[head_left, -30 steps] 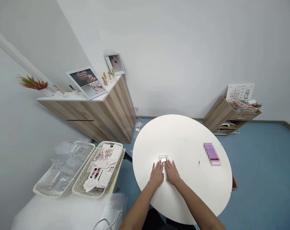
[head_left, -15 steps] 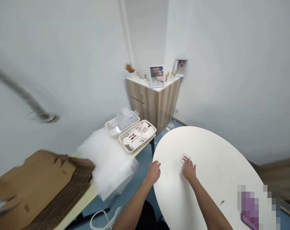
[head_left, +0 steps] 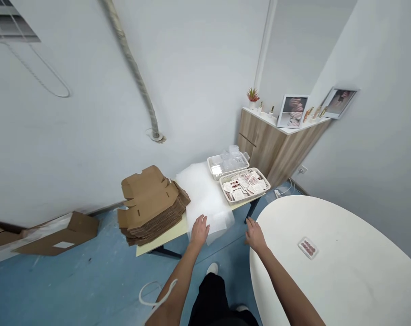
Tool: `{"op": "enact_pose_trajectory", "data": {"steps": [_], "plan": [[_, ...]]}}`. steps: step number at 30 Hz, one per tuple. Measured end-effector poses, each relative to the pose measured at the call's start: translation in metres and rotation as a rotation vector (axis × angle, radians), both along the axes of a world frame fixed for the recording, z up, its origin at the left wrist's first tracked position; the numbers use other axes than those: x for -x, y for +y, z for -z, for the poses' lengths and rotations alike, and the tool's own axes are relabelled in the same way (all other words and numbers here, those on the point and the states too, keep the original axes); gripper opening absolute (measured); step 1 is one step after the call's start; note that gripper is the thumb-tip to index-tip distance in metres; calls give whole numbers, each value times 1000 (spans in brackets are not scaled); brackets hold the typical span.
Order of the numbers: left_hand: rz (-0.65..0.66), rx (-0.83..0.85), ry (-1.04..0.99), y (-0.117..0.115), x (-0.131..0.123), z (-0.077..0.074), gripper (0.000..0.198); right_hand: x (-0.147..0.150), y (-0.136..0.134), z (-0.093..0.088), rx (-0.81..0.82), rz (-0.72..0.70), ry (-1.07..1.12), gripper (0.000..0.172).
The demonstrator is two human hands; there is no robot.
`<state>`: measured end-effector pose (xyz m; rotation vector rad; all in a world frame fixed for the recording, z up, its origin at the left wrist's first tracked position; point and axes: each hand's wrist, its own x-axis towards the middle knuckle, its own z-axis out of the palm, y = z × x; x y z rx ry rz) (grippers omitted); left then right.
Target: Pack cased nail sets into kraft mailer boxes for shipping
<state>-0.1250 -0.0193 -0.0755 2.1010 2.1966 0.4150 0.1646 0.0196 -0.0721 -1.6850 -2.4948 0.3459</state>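
Observation:
My left hand (head_left: 200,231) reaches forward with its fingers apart, over the near edge of a stack of white foam sheets (head_left: 200,188). Whether it touches them I cannot tell. Out past the left rim of the round white table (head_left: 355,280), my right hand (head_left: 255,234) is open and holds nothing. On that table lies a small clear plastic case (head_left: 308,248) with pinkish-red pieces in it, perhaps press-on nails. Beyond my hands stand a white basket (head_left: 245,202) of small packets and cards, and a second white basket (head_left: 212,172) of clear plastic boxes.
Flattened brown cardboard boxes (head_left: 153,203) are stacked on the pale yellow side table (head_left: 163,236). A wooden cabinet (head_left: 270,145) in the corner bears picture frames, small bottles and a plant (head_left: 252,97). An open carton (head_left: 66,233) sits on the blue floor at left.
The view has swung left. My right hand has let go of the small plastic case, leaving it on the round table, and moved left. My left hand has moved toward the foam sheets.

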Motion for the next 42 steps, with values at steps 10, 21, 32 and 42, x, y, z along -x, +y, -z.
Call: {"op": "enact_pose_trajectory", "data": {"steps": [10, 21, 32, 42], "plan": [[153, 53, 6, 32, 52, 27, 57, 131, 29, -19, 101, -194, 32, 58], [331, 132, -52, 63, 83, 24, 38, 171, 67, -7, 141, -241, 15, 55], [303, -16, -309, 88, 62, -59, 36, 164, 93, -58, -51, -171, 233, 29], [670, -88, -351, 61, -120, -69, 44, -36, 9, -88, -392, 60, 96, 28]]}}
